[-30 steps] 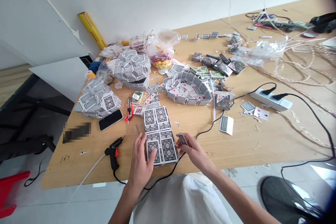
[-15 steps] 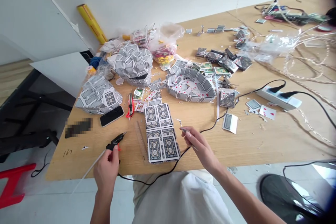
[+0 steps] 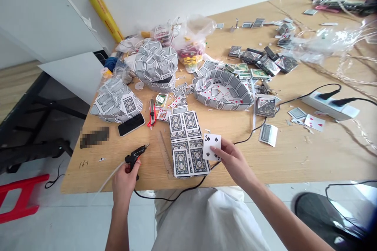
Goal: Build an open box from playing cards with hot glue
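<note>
My left hand [image 3: 126, 178] is closed round the handle of a black hot glue gun [image 3: 136, 157]. A white glue stick trails from its back, and its tip points right. My right hand [image 3: 234, 160] pinches a four of spades playing card [image 3: 212, 146], face up, at its lower right edge. That card hangs beside the right side of a block covered in playing cards [image 3: 188, 145], whose patterned backs face up. Left of the block lies a clear ruler [image 3: 165, 155]. A red utility knife [image 3: 151, 113] rests farther back.
Behind stand an open tray built of cards [image 3: 224, 106] and two lidded shapes of folded cards [image 3: 154, 62] [image 3: 116, 102]. A phone [image 3: 131, 124] lies at left. The black cord [image 3: 244, 139] runs to a power strip [image 3: 330, 106] at right.
The card in my right hand has turned from edge-on to face up. The view has shifted, so the table things sit farther right. My left hand still holds the glue gun.
</note>
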`<state>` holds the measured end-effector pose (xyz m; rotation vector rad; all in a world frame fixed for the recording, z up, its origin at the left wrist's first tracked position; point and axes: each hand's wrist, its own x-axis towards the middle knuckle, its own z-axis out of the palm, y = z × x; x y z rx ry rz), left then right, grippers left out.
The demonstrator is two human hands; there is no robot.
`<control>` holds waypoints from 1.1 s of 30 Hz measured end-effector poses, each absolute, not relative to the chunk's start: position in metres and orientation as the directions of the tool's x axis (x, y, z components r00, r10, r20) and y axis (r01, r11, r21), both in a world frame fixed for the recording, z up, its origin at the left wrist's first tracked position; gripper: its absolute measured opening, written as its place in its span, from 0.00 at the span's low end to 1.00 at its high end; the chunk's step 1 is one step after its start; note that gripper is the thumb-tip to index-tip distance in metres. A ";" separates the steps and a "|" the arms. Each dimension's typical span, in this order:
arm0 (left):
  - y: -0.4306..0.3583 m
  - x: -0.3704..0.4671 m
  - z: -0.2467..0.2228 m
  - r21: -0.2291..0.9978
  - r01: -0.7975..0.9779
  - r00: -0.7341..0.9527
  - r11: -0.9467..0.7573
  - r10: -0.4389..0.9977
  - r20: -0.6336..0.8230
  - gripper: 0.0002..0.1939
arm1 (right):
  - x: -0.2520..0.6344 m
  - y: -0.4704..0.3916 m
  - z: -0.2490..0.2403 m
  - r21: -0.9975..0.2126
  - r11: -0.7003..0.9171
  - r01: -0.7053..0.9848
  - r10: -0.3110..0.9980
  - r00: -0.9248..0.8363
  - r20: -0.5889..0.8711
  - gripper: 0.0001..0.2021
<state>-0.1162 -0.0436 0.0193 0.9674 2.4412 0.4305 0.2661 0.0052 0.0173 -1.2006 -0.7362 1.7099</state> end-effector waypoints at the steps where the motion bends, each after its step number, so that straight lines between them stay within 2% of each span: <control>1: -0.044 -0.115 0.018 0.562 0.451 -0.635 0.694 0.691 -0.344 0.26 | 0.265 0.005 0.018 -0.846 -0.425 -0.322 0.905 -0.129 -0.405 0.21; 3: -0.045 -0.110 0.017 0.765 0.168 -0.583 0.622 0.688 -0.432 0.26 | 0.264 0.005 0.021 -0.844 -0.440 -0.307 0.898 -0.135 -0.418 0.21; 5: -0.044 -0.101 0.017 0.847 -0.046 -0.509 0.530 0.717 -0.476 0.26 | 0.262 0.005 0.025 -0.843 -0.458 -0.282 0.889 -0.148 -0.433 0.21; 10: -0.039 -0.073 0.026 0.872 -0.144 -0.358 0.468 0.797 -0.487 0.26 | 0.260 0.006 0.033 -0.878 -0.444 -0.178 0.894 -0.157 -0.420 0.21; 14: -0.035 -0.051 0.037 0.885 -0.208 -0.268 0.416 0.847 -0.460 0.29 | 0.256 0.006 0.035 -0.907 -0.406 -0.114 0.908 -0.162 -0.386 0.22; 17: -0.034 -0.035 0.043 0.897 -0.187 -0.189 0.400 0.882 -0.432 0.30 | 0.250 0.005 0.035 -0.920 -0.385 -0.070 0.913 -0.178 -0.368 0.21; 22: -0.036 -0.014 0.051 0.935 -0.025 -0.041 0.353 0.934 -0.354 0.28 | 0.243 0.002 0.038 -0.924 -0.379 -0.059 0.907 -0.224 -0.357 0.20; 26: -0.037 -0.006 0.052 0.944 0.043 0.015 0.328 0.944 -0.329 0.27 | 0.244 0.001 0.045 -0.923 -0.383 -0.037 0.903 -0.228 -0.365 0.20; 33: -0.038 -0.005 0.052 0.947 0.062 0.051 0.314 0.947 -0.318 0.30 | 0.245 0.001 0.052 -0.910 -0.410 -0.066 0.891 -0.241 -0.384 0.23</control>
